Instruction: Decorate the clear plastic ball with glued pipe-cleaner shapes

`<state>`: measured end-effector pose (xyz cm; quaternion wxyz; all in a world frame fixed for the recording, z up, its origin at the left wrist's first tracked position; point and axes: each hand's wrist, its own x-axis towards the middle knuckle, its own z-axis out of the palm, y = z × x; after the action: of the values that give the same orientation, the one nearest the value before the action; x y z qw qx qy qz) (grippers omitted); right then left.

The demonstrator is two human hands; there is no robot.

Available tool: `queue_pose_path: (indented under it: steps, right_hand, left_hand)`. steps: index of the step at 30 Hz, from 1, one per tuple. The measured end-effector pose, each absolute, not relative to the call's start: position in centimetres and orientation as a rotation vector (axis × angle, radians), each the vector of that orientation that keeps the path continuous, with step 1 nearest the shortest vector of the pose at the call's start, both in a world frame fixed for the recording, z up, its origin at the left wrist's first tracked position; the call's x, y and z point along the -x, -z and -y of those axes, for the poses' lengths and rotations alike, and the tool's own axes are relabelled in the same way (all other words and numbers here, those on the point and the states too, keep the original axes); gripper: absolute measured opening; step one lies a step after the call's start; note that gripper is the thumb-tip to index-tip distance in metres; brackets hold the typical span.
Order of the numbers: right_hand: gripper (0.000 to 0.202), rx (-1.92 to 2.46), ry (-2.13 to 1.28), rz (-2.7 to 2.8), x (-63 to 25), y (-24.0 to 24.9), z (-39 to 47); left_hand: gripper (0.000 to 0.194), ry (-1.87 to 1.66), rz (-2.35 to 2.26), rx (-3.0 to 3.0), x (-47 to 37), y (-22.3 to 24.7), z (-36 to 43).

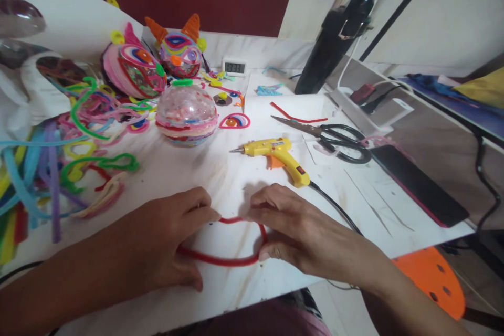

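Note:
A red pipe cleaner [224, 261], bent into a closed-looking loop, lies low over the white table near its front edge. My left hand [169, 236] grips the loop's left side, its fingers curled and the thumb below. On the opposite side my right hand [289, 228] pinches the loop between fingers and thumb. Part of the loop is hidden behind my fingers. Just beyond my hands sit a yellow glue gun [275, 152], nozzle to the left, and a clear ball [187, 113] with coloured bands round its lower half.
Black-handled scissors [326, 136] and a phone [419, 185] lie at the right. Several loose pipe cleaners [39, 168] crowd the left side. Two decorated balls [134, 71] stand behind, near a small digital clock [234, 67]. The glue gun's cord [338, 207] runs past my right hand.

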<state>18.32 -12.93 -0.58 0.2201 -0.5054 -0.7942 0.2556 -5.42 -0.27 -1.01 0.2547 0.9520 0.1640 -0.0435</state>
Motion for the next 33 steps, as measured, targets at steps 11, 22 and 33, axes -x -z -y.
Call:
queue_pose_path:
  steps: [11,22,33]
  right_hand:
    - [0.030,1.381,-0.731,2.168,-18.4,0.7,12.8]
    - [0.030,1.413,-0.697,2.152,-18.7,0.5,13.7]
    - [0.015,1.336,-0.671,2.285,-18.6,0.2,12.2]
  left_hand:
    - [0.053,-0.011,-0.432,-2.661,5.4,1.2,0.9]
    - [0.046,0.115,-0.456,-2.622,5.4,1.0,0.6]
    - [0.046,0.109,-0.416,-2.616,5.2,0.9,0.4]
